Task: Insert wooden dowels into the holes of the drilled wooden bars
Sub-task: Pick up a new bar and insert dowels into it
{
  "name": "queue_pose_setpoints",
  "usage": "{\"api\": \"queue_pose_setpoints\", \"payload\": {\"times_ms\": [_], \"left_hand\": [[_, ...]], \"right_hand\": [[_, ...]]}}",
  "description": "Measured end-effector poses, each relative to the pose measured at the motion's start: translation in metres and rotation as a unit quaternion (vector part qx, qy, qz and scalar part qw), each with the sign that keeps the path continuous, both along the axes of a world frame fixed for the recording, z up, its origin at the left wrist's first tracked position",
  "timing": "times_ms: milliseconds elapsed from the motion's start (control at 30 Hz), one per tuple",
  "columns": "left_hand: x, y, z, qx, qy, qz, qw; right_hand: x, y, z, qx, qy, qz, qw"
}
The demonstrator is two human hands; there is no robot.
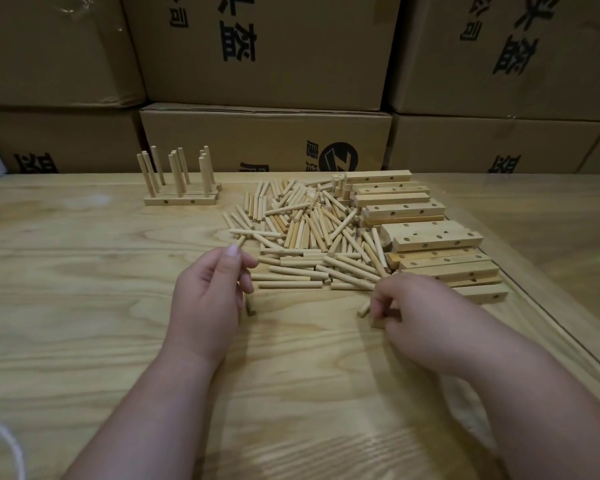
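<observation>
A loose heap of wooden dowels [309,237] lies in the middle of the table. To its right sit stacked drilled wooden bars [430,239]. At the back left stand bars with upright dowels [181,183] set in them. My left hand [210,296] pinches one dowel [241,241], whose tip pokes out past the thumb at the heap's left edge. My right hand [409,306] is curled at the heap's front right corner, gripping a short dowel [364,308] and a small wooden piece [378,323] below the fingers; what that piece is I cannot tell.
Stacked cardboard boxes [264,133] wall off the back of the wooden table [84,306]. A white cord [4,441] curves at the front left corner. A clear sheet's edge [548,317] runs diagonally past the bars on the right.
</observation>
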State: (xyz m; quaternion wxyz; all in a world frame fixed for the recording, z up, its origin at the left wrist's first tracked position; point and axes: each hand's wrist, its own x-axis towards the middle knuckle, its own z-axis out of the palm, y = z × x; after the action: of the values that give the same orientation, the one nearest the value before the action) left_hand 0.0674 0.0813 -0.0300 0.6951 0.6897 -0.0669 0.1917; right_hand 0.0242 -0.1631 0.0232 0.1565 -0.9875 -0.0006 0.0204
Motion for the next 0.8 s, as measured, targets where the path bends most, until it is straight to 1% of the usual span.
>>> {"api": "queue_pose_setpoints", "payload": {"times_ms": [133,200,267,367,433,500,567,633,700,733,800], "left_hand": [[-0.004,-0.004,-0.001,0.039,-0.02,-0.009,0.999],[-0.006,-0.006,0.0,0.052,-0.022,-0.012,0.998],[-0.007,-0.007,0.0,0.054,-0.022,-0.012,0.998],[-0.008,-0.008,0.001,0.048,-0.03,-0.017,0.998],[-0.011,-0.017,0.003,0.01,-0.019,-0.035,0.999],[-0.011,-0.028,0.005,-0.045,0.011,-0.054,0.997],[-0.009,-0.032,0.005,-0.087,0.032,-0.061,0.994],[-0.007,-0.03,0.008,-0.148,0.053,-0.074,0.985],[-0.006,-0.028,0.009,-0.208,0.09,-0.11,0.968],[-0.007,-0.029,0.009,-0.225,0.113,-0.137,0.958],[-0.01,-0.033,0.01,-0.209,0.141,-0.186,0.95]], "right_hand": [[-0.001,0.017,-0.008,0.054,-0.034,0.104,0.992],[-0.002,0.018,-0.009,0.058,-0.042,0.129,0.989],[-0.001,0.009,-0.007,0.024,-0.025,0.117,0.993],[0.0,-0.005,-0.003,-0.012,0.015,0.073,0.997],[0.002,-0.007,-0.006,-0.011,0.007,0.071,0.997],[0.005,-0.004,-0.012,0.027,-0.011,0.092,0.995],[0.008,0.004,-0.02,0.101,-0.055,0.114,0.987],[0.013,0.016,-0.031,0.185,-0.127,0.115,0.968],[0.018,0.03,-0.037,0.256,-0.192,0.11,0.941],[0.02,0.037,-0.039,0.282,-0.217,0.117,0.927],[0.025,0.048,-0.042,0.31,-0.251,0.141,0.906]]}}
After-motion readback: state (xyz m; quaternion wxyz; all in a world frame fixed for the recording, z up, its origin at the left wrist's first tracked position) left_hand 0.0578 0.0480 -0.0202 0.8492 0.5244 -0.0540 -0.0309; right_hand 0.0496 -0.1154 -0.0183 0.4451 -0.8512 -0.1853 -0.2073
